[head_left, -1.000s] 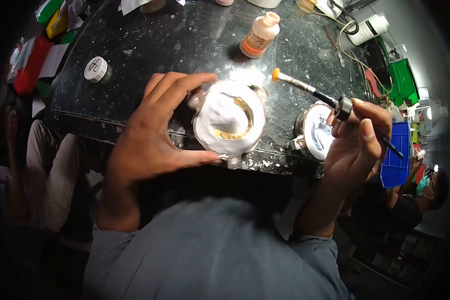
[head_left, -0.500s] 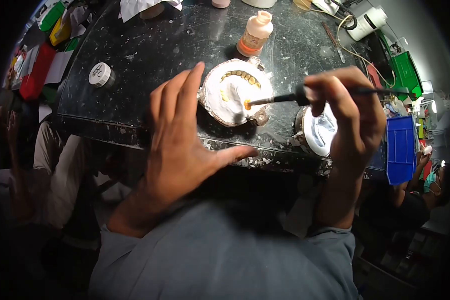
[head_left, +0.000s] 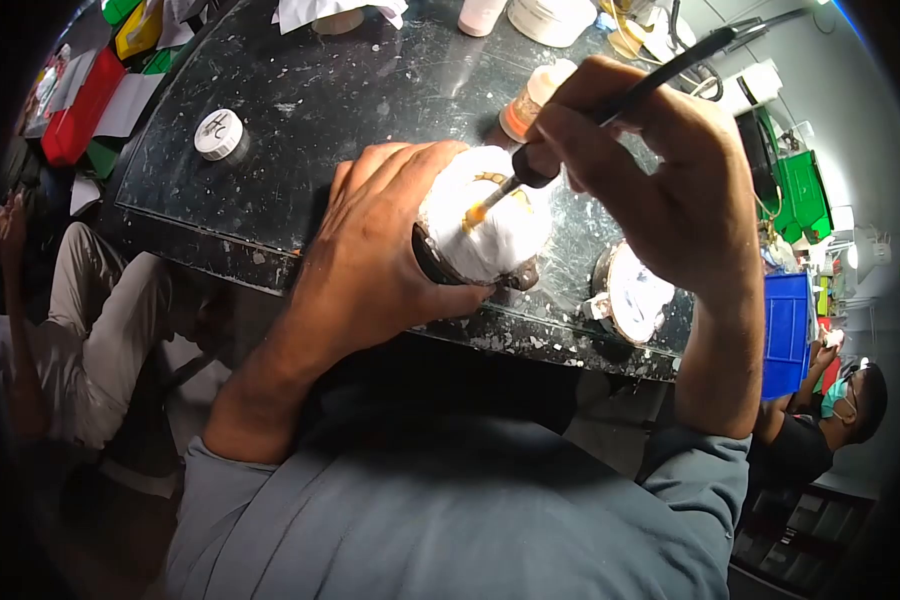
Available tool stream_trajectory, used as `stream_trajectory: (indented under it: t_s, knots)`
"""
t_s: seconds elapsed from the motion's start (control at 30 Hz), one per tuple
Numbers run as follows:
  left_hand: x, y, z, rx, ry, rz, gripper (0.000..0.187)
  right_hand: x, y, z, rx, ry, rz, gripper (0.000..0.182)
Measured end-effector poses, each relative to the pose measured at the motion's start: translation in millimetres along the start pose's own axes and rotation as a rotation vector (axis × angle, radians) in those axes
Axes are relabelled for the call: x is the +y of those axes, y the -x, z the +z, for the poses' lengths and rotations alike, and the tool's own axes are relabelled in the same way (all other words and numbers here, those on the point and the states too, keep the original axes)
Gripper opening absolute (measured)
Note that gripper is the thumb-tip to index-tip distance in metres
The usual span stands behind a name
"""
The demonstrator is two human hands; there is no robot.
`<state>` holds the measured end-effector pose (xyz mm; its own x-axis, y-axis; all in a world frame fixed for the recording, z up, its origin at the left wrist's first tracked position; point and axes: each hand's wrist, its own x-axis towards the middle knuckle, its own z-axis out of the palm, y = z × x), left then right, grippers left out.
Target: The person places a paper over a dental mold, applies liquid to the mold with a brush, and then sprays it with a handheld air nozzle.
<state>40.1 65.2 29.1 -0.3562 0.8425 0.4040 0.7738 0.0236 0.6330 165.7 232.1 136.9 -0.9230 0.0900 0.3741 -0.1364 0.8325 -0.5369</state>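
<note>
My left hand (head_left: 370, 240) is wrapped around the side of a round dental flask half (head_left: 490, 240) filled with white plaster. Its thumb lies along the near edge, and the flask looks slightly tilted. Between the fingers of my right hand (head_left: 670, 180) is a dark-handled brush (head_left: 508, 187) with a metal ferrule. The brush's orange tip meets the plaster surface. Part of a curved row of teeth shows behind the brush, washed out by glare. A second plaster-filled flask half (head_left: 635, 295) sits to the right, below my right wrist.
Behind the flask stands a bottle with an orange band (head_left: 520, 115), partly hidden by my right hand. A white lid marked "HC" (head_left: 218, 134) lies on the black table (head_left: 270, 190) at left. White tubs (head_left: 550, 20) are at the back. People sit at left and right.
My left hand has closed from an open spread onto the flask half, which now looks tilted. My right hand has raised the brush handle to a steeper slant. The view has shifted.
</note>
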Motion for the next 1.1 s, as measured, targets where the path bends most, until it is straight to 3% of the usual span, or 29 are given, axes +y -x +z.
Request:
stream_trajectory:
  t_s: [0.1,0.17,0.23,0.5,0.63,0.77,0.9,1.1]
  knots:
    - [0,1,-2,0.006,0.018,0.010,0.096,2,-2,-6,-0.043,0.239,-0.056,0.010]
    - [-2,1,-1,0.028,0.037,0.033,0.097,4,-1,-2,-0.014,0.191,-0.099,0.009]
    - [-2,0,-2,0.039,0.036,0.066,0.097,3,-1,-1,0.002,-0.052,-0.064,0.009]
    - [-1,0,-3,0.036,0.024,0.090,0.098,3,1,-2,0.000,0.207,-0.104,0.007]
    - [-2,0,-2,0.028,0.001,0.078,0.098,2,1,2,-0.007,0.031,-0.077,0.007]
    - [0,-1,-3,0.004,-0.013,0.049,0.098,6,4,3,0.043,0.143,-0.053,0.008]
    - [0,0,-1,0.029,-0.030,0.055,0.097,7,7,4,0.042,-0.021,-0.048,0.009]
    - [1,-1,-3,0.010,-0.025,0.048,0.095,7,12,3,0.109,0.074,0.023,0.013]
